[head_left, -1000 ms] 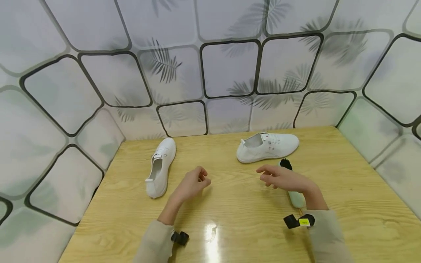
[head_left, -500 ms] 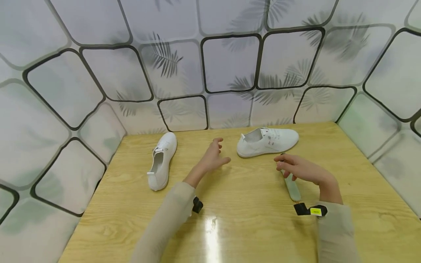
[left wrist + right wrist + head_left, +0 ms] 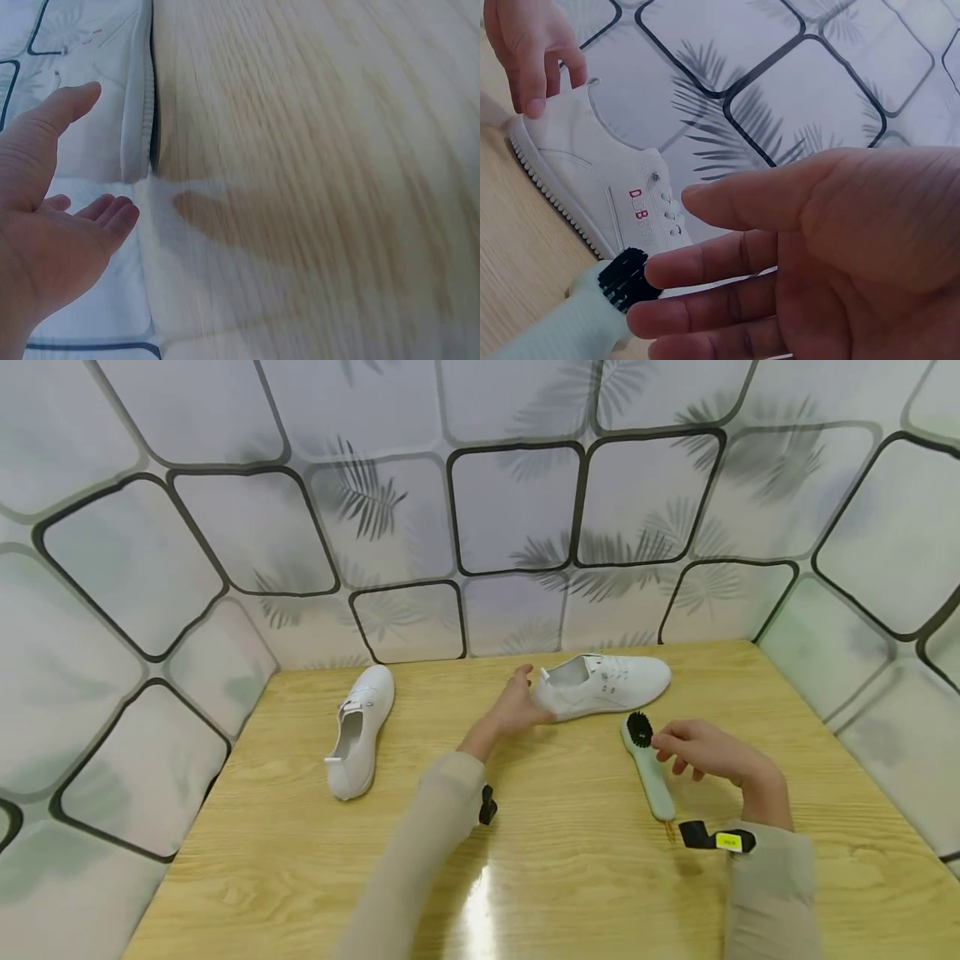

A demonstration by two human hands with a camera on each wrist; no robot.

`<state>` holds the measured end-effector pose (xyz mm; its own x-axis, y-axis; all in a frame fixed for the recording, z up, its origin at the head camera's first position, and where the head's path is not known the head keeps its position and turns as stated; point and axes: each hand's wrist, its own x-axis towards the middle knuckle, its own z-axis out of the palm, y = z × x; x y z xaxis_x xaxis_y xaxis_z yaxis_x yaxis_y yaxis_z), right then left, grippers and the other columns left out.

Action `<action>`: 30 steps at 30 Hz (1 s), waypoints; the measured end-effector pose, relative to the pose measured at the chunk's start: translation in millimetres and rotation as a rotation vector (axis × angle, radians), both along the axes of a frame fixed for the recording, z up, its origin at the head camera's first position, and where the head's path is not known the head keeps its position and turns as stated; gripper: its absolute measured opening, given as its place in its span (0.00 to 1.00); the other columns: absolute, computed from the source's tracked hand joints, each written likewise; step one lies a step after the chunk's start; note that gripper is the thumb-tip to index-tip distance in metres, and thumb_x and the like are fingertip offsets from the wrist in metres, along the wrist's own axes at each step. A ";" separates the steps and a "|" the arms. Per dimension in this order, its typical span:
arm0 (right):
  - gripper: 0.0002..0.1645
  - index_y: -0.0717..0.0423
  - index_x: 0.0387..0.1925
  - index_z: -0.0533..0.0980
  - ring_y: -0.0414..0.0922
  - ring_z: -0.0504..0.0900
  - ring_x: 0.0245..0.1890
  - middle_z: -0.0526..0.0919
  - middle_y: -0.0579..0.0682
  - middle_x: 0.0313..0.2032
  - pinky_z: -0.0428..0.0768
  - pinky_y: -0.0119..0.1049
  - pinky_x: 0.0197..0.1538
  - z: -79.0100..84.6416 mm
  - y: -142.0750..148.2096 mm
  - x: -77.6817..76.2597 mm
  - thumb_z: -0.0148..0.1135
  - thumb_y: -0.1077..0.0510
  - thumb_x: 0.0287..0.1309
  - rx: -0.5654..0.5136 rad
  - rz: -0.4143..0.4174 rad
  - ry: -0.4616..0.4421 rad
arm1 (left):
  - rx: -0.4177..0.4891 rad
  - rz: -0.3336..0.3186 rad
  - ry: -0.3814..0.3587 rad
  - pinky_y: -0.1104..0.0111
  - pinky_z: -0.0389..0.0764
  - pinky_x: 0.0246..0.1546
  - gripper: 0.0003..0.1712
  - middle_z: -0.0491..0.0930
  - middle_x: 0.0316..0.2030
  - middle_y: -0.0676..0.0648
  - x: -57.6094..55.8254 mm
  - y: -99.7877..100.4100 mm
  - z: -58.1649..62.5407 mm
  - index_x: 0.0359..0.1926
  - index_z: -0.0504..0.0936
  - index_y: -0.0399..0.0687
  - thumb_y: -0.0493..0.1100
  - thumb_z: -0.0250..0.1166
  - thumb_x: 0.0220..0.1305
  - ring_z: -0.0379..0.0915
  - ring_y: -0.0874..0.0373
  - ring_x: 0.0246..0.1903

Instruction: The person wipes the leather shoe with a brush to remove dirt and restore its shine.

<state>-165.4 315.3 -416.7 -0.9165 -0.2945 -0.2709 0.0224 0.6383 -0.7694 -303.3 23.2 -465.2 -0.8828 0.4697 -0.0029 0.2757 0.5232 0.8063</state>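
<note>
A white lace-up shoe (image 3: 630,683) lies on its sole at the back right, toe pointing right. At its heel is my left hand (image 3: 516,708), thumb and fingers spread apart. In the left wrist view the left hand (image 3: 56,247) is unclosed beside the white shoe (image 3: 97,142). A pale green brush (image 3: 652,781) with black bristles lies in front of the shoe. Just right of the brush hovers my right hand (image 3: 705,750), fingers loosely bent and holding nothing. In the right wrist view its fingers (image 3: 705,262) overlap the bristles (image 3: 626,281); contact cannot be told.
A second white shoe (image 3: 360,731) stands at the left of the wooden table (image 3: 570,860), toe toward the back. Patterned fabric walls (image 3: 517,510) enclose the table at the back and both sides. A cord loop (image 3: 670,831) hangs from the brush handle.
My left hand has moved right and away from me to the right shoe's heel. The right hand has shifted right, uncovering the brush. Both shoes keep their places.
</note>
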 end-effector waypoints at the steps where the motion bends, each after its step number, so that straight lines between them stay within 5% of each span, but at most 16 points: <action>1: 0.25 0.68 0.53 0.74 0.50 0.79 0.38 0.81 0.62 0.47 0.78 0.44 0.35 -0.7 0.1 -0.1 0.48 0.48 0.76 0.005 -0.001 -0.005 | -0.008 0.008 0.000 0.58 0.67 0.65 0.61 0.61 0.68 0.31 -0.2 4.4 -1.6 0.76 0.45 0.36 0.39 0.76 0.51 0.62 0.43 0.67; 7: 0.24 0.68 0.50 0.76 0.48 0.79 0.36 0.81 0.59 0.43 0.78 0.43 0.33 -1.8 1.2 -1.1 0.48 0.50 0.76 0.024 0.009 -0.025 | -0.074 0.051 0.036 0.55 0.63 0.68 0.68 0.63 0.67 0.30 3.5 21.2 -8.3 0.78 0.37 0.42 0.39 0.78 0.50 0.62 0.38 0.66; 15: 0.23 0.69 0.51 0.76 0.48 0.79 0.36 0.81 0.58 0.43 0.78 0.43 0.33 -1.0 4.2 -3.1 0.46 0.51 0.77 0.036 0.015 -0.022 | -0.161 0.066 0.069 0.56 0.64 0.67 0.68 0.67 0.65 0.29 1.4 20.0 -8.8 0.77 0.37 0.40 0.41 0.79 0.50 0.65 0.39 0.64; 30: 0.24 0.69 0.48 0.75 0.49 0.79 0.37 0.80 0.59 0.41 0.78 0.42 0.33 -2.3 0.1 -9.9 0.46 0.50 0.77 0.090 0.031 -0.036 | -0.300 0.080 0.070 0.59 0.72 0.60 0.61 0.72 0.60 0.34 15.1 -31.9 -0.2 0.73 0.49 0.34 0.46 0.80 0.49 0.72 0.45 0.58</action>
